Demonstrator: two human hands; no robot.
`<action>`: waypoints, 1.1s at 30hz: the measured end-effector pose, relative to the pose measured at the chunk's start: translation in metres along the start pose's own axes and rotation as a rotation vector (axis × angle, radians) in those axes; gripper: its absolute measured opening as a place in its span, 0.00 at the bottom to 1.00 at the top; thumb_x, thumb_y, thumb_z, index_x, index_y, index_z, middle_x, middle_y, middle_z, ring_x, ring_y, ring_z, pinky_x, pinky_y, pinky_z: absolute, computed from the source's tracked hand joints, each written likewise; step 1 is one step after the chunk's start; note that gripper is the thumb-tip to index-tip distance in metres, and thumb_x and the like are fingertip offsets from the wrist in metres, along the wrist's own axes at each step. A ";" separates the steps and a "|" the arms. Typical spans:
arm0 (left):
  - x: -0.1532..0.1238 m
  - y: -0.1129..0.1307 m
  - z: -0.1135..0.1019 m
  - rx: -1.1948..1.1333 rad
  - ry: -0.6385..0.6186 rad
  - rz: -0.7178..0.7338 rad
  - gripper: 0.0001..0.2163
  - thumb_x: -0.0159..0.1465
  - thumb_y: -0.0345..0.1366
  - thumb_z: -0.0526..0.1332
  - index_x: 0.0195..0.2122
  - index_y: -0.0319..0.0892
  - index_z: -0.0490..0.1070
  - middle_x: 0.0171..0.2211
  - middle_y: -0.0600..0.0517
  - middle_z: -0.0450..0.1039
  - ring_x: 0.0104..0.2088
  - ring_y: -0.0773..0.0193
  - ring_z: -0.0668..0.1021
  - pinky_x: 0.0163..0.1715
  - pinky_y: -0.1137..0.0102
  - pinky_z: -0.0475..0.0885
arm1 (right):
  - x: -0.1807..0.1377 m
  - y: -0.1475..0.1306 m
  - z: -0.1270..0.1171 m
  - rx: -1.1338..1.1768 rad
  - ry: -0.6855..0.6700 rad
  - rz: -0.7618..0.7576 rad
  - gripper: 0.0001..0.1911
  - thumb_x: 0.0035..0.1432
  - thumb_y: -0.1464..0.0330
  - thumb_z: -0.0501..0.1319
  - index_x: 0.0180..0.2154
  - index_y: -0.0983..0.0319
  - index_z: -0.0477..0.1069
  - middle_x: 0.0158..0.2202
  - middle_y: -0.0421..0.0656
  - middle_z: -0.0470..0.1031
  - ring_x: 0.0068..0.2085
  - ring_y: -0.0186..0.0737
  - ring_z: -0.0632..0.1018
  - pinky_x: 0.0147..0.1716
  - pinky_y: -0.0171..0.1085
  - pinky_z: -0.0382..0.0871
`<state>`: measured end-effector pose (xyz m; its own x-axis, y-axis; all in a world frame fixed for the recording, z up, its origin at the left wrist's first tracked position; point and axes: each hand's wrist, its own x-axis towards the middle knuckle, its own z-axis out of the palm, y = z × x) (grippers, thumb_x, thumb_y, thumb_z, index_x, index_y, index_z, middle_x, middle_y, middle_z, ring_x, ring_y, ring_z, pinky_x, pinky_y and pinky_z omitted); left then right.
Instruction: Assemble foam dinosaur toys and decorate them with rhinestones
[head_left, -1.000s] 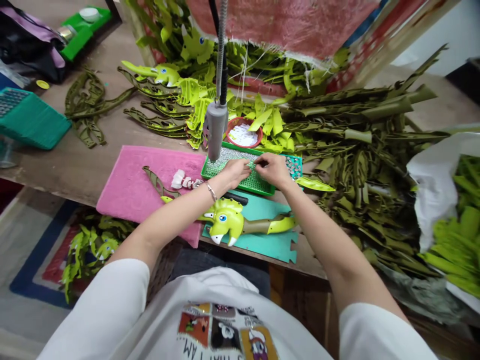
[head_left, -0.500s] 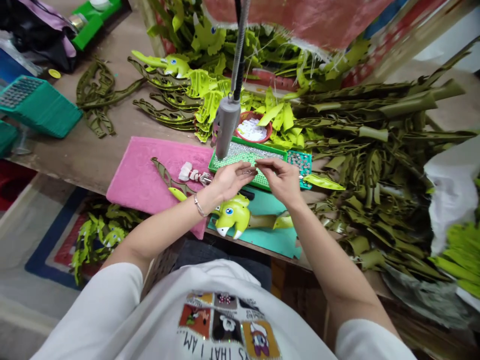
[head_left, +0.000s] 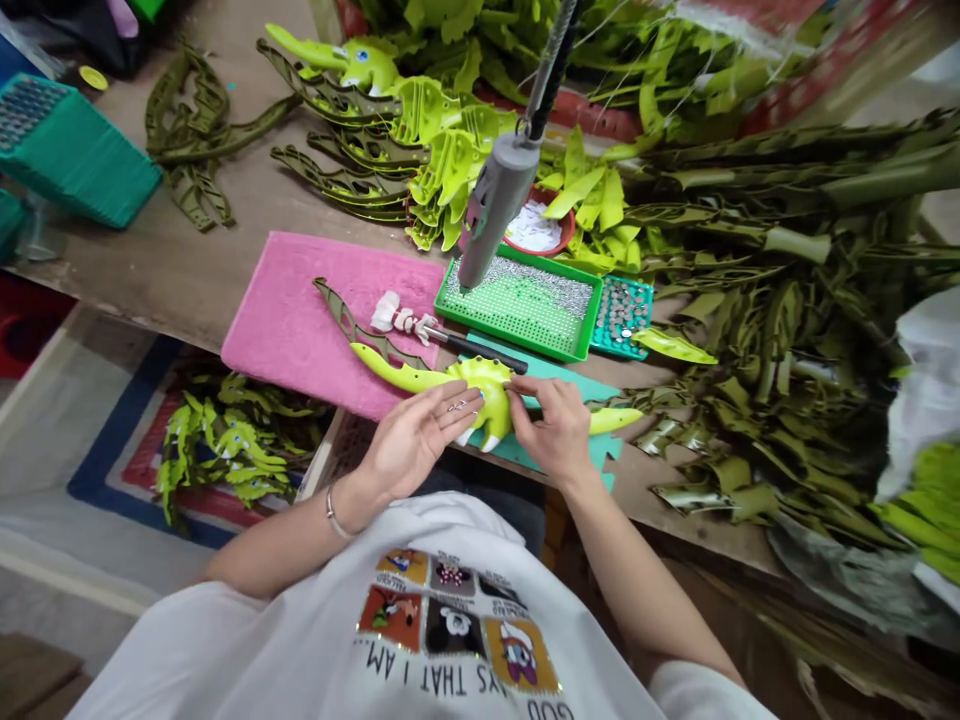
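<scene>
My left hand [head_left: 420, 430] is palm up with its fingers extended, and several small metal screws [head_left: 459, 406] rest on the fingers. My right hand [head_left: 551, 425] is pinched, thumb against fingertips, at the right side of a lime-green toy dinosaur head [head_left: 491, 400]. Whatever sits in the pinch is too small to make out. Long lime-green and olive pieces run out from the head to both sides. The head lies over a teal mat [head_left: 592, 390], partly hidden by both hands. Above it lies a black rod-like tool [head_left: 491, 352] with a white-and-red wrapped end.
A grey electric screwdriver [head_left: 499, 205] hangs over a green tray of screws [head_left: 517, 340]. A teal tray [head_left: 624, 315] and a red basket of white pieces [head_left: 536, 228] stand nearby. A pink cloth [head_left: 292, 300] lies left; olive strips [head_left: 757, 330] are heaped right.
Both hands have come from above the green tray down to the dinosaur head. My left hand has turned palm up, showing screws. The view has shifted too.
</scene>
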<state>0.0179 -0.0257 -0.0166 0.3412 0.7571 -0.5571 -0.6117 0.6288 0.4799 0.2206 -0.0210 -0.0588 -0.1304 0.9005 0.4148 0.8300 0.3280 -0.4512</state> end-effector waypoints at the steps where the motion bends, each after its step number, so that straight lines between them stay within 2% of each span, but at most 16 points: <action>1: 0.000 -0.002 0.000 -0.014 0.000 0.002 0.11 0.67 0.35 0.59 0.46 0.36 0.77 0.52 0.41 0.78 0.56 0.54 0.78 0.64 0.57 0.66 | 0.000 0.001 0.001 -0.012 0.008 -0.016 0.08 0.63 0.71 0.59 0.42 0.57 0.75 0.34 0.42 0.82 0.35 0.43 0.79 0.39 0.43 0.68; 4: 0.003 -0.006 0.001 -0.044 0.004 0.014 0.11 0.67 0.34 0.59 0.46 0.36 0.76 0.51 0.41 0.78 0.56 0.54 0.78 0.64 0.57 0.66 | 0.000 0.002 0.004 -0.038 0.048 -0.068 0.09 0.63 0.72 0.59 0.42 0.58 0.76 0.33 0.42 0.83 0.34 0.42 0.79 0.37 0.42 0.67; 8: 0.007 -0.009 0.003 -0.071 0.032 0.037 0.11 0.67 0.32 0.57 0.45 0.35 0.77 0.49 0.41 0.79 0.54 0.55 0.80 0.64 0.58 0.67 | -0.001 -0.003 0.003 -0.056 0.073 -0.126 0.13 0.63 0.75 0.58 0.47 0.59 0.76 0.34 0.42 0.83 0.34 0.41 0.81 0.36 0.41 0.69; 15: 0.010 -0.009 0.005 -0.105 0.038 0.035 0.11 0.68 0.30 0.55 0.43 0.36 0.77 0.46 0.44 0.81 0.51 0.59 0.81 0.62 0.61 0.68 | -0.009 -0.039 -0.002 0.158 0.177 -0.015 0.19 0.62 0.74 0.61 0.53 0.55 0.71 0.39 0.43 0.83 0.38 0.42 0.83 0.39 0.42 0.76; 19: 0.009 -0.007 0.007 -0.133 0.062 -0.015 0.13 0.69 0.29 0.53 0.42 0.35 0.77 0.45 0.43 0.81 0.51 0.60 0.81 0.62 0.63 0.69 | -0.008 -0.046 0.004 0.180 0.196 -0.132 0.22 0.61 0.76 0.62 0.54 0.54 0.69 0.37 0.42 0.83 0.36 0.40 0.83 0.37 0.39 0.76; 24: 0.007 -0.004 0.012 -0.227 0.147 -0.064 0.14 0.69 0.28 0.51 0.41 0.33 0.77 0.43 0.42 0.81 0.51 0.58 0.81 0.62 0.62 0.68 | -0.005 -0.044 0.013 0.195 0.222 -0.215 0.19 0.59 0.79 0.62 0.51 0.58 0.68 0.36 0.43 0.81 0.35 0.39 0.81 0.36 0.39 0.78; 28: 0.008 -0.004 0.018 -0.296 0.190 -0.060 0.14 0.69 0.27 0.50 0.42 0.32 0.76 0.42 0.41 0.81 0.52 0.58 0.80 0.62 0.63 0.68 | -0.005 -0.048 0.020 0.226 0.290 -0.152 0.18 0.60 0.80 0.61 0.49 0.58 0.66 0.36 0.43 0.79 0.37 0.39 0.81 0.38 0.40 0.79; 33: 0.013 -0.006 0.024 -0.333 0.201 -0.038 0.13 0.69 0.26 0.50 0.42 0.32 0.75 0.40 0.42 0.81 0.51 0.58 0.81 0.62 0.63 0.68 | -0.006 -0.050 0.020 0.224 0.299 0.018 0.14 0.61 0.76 0.63 0.47 0.58 0.67 0.37 0.42 0.79 0.37 0.38 0.82 0.38 0.37 0.79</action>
<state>0.0436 -0.0154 -0.0107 0.2415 0.6640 -0.7077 -0.8106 0.5389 0.2290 0.1689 -0.0375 -0.0549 0.0745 0.7944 0.6028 0.6873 0.3971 -0.6082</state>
